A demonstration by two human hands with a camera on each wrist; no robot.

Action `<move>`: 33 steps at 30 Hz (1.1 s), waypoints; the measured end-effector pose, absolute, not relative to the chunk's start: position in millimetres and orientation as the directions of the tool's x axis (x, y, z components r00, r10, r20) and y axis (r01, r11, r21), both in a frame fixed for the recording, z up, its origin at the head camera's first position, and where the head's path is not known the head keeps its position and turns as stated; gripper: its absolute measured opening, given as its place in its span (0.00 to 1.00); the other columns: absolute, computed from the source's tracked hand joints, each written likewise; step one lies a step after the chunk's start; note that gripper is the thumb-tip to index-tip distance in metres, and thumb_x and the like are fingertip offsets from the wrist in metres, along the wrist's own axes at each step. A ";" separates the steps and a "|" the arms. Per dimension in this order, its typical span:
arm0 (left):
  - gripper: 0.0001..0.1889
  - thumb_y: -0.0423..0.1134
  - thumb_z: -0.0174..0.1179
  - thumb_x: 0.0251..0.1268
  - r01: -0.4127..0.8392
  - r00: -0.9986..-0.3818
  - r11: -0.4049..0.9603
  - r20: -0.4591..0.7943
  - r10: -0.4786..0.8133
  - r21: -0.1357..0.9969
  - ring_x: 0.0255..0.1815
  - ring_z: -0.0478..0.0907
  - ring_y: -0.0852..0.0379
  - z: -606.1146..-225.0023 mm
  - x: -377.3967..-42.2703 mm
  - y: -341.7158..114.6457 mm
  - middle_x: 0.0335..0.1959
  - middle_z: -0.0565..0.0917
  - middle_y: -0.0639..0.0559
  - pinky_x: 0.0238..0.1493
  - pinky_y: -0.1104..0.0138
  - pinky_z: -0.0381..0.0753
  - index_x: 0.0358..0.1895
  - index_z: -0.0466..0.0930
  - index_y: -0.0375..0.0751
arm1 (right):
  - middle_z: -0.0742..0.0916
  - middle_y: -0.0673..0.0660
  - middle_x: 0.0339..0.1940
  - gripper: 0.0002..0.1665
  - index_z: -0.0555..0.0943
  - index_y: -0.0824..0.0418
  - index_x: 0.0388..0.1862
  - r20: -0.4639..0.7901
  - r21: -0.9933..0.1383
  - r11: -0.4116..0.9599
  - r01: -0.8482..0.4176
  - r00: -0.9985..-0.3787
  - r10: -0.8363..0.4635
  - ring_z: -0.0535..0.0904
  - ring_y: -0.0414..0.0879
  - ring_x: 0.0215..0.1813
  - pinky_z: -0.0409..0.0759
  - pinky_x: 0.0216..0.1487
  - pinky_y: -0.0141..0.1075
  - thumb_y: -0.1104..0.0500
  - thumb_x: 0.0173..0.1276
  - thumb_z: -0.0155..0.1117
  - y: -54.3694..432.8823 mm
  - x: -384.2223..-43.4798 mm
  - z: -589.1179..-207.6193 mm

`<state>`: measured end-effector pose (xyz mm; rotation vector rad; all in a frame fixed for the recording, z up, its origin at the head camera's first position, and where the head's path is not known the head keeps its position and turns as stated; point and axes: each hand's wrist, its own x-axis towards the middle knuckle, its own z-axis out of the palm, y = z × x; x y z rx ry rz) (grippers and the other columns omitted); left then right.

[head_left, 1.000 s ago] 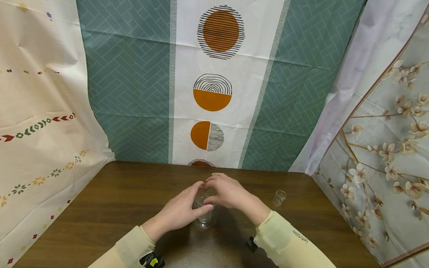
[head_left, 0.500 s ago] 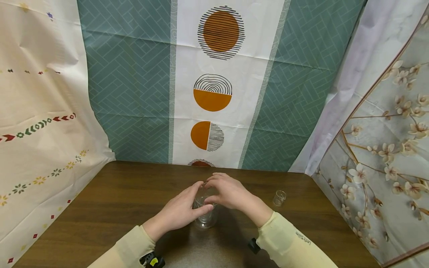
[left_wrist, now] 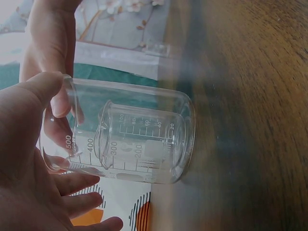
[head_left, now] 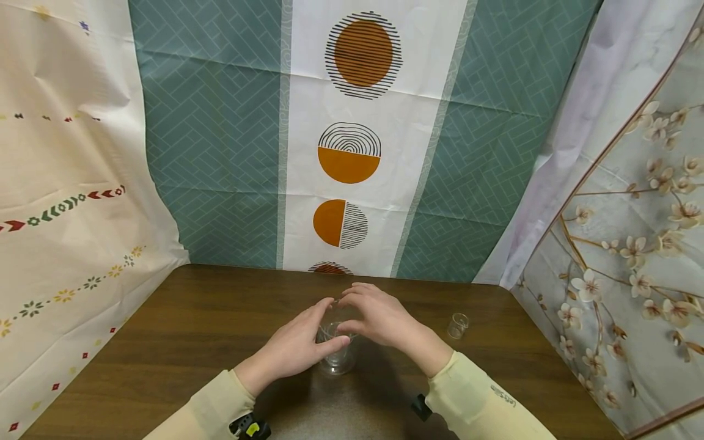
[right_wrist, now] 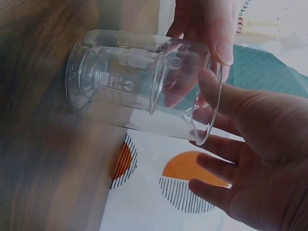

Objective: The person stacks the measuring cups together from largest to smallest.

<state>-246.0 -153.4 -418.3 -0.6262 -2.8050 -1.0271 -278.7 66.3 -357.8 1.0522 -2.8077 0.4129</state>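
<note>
Clear glass nests within clear glass as two bare hands meet over a wooden desk (head_left: pixel 236 318). A large beaker (left_wrist: pixel 89 127) stands upright at the desk's near middle, with a smaller beaker (left_wrist: pixel 142 134) inside it, apparently resting on its floor. The left hand (head_left: pixel 294 348), at eight o'clock, grasps the large beaker's rim between thumb and fingers. The right hand (head_left: pixel 379 315) arches over the mouth from two o'clock, thumb and first fingers at the rim; whether its grip bears on the glass cannot be told. A tiny beaker (head_left: pixel 458 326) sits well apart, between two and three o'clock from the pair. The likeliest mishap is a tilt: an uneven pull on the rim could rock the large beaker, knocking the smaller one against its wall and chipping either. Slick glass might also slide from so high a hold.
</note>
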 end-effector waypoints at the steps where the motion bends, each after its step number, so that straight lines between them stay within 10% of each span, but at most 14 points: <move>1: 0.52 0.74 0.65 0.72 0.406 -0.912 0.691 0.220 0.346 0.598 0.79 0.73 0.42 -418.4 -246.1 -153.4 0.81 0.74 0.46 0.72 0.36 0.75 0.87 0.62 0.42 | 0.85 0.59 0.72 0.26 0.90 0.58 0.63 0.205 -0.213 0.721 -0.659 -0.752 -0.627 0.72 0.60 0.80 0.76 0.74 0.60 0.46 0.73 0.81 66.6 -278.5 -357.9; 33: 0.53 0.73 0.65 0.73 0.402 -0.914 0.693 0.214 0.345 0.598 0.79 0.73 0.41 -418.2 -245.9 -152.1 0.81 0.74 0.46 0.71 0.36 0.76 0.87 0.61 0.41 | 0.83 0.57 0.75 0.29 0.86 0.56 0.70 0.300 -0.221 0.722 -0.656 -0.750 -0.589 0.76 0.56 0.78 0.80 0.69 0.58 0.45 0.76 0.77 77.5 -271.0 -362.4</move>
